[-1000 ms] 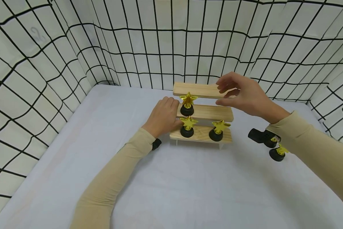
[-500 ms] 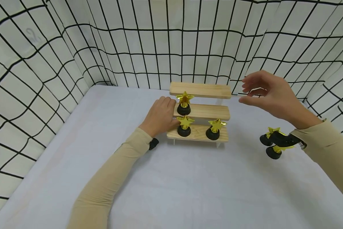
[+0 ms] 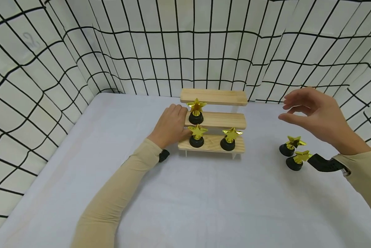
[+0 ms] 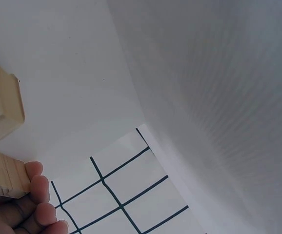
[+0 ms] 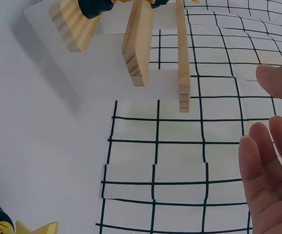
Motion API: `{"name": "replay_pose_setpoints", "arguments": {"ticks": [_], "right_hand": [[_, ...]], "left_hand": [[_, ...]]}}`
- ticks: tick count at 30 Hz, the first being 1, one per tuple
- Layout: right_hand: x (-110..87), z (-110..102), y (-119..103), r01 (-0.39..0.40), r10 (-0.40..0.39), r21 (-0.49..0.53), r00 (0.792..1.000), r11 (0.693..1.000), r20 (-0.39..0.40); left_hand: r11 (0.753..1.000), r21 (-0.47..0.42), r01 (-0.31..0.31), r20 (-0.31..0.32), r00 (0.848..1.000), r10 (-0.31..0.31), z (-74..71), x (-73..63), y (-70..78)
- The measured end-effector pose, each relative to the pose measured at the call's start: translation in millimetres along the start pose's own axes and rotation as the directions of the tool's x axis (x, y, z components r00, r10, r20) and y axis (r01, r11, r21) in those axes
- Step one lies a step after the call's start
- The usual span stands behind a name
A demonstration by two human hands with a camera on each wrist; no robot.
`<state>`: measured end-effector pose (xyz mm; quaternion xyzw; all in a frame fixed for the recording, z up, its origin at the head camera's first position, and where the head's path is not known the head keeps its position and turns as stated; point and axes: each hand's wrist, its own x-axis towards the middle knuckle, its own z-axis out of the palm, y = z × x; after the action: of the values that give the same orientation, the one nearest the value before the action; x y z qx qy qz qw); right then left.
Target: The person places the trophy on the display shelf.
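A three-tier wooden display stand (image 3: 224, 120) stands at the back of the table. My left hand (image 3: 169, 125) grips the left end of its middle board; in the left wrist view the fingers (image 4: 40, 189) curl round the board's end (image 4: 7, 173). One gold star trophy (image 3: 196, 118) with a black base is on the middle board's left. On the bottom board are a left trophy (image 3: 196, 141) and a right trophy (image 3: 228, 144). My right hand (image 3: 320, 119) hovers right of the stand, fingers loosely bent, holding nothing. Below it, two more trophies, a rear one (image 3: 286, 149) and a front one (image 3: 294, 163), rest on the table.
A white cloth (image 3: 185, 203) covers the table. White walls with a black grid (image 3: 193, 59) enclose the back and both sides. Black wrist cameras show under both sleeves, the right camera (image 3: 325, 163) close to the front loose trophy.
My right hand has moved away from the top board to the right, toward the space above the two loose trophies. The left hand keeps its hold on the stand.
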<state>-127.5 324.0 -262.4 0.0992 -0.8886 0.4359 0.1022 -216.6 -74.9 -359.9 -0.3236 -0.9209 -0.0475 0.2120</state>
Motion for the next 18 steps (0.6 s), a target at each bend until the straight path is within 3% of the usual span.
{"name": "replay_pose_setpoints", "arguments": {"ticks": [18], "right_hand": [[-48.7,-9.5,50.0,0.010,-0.004,0.049,0.993,0.999,-0.119]], "left_hand": [[1.000,-0.011,0.007,-0.003,1.000,-0.007,2.7,0.8,-1.6]]}}
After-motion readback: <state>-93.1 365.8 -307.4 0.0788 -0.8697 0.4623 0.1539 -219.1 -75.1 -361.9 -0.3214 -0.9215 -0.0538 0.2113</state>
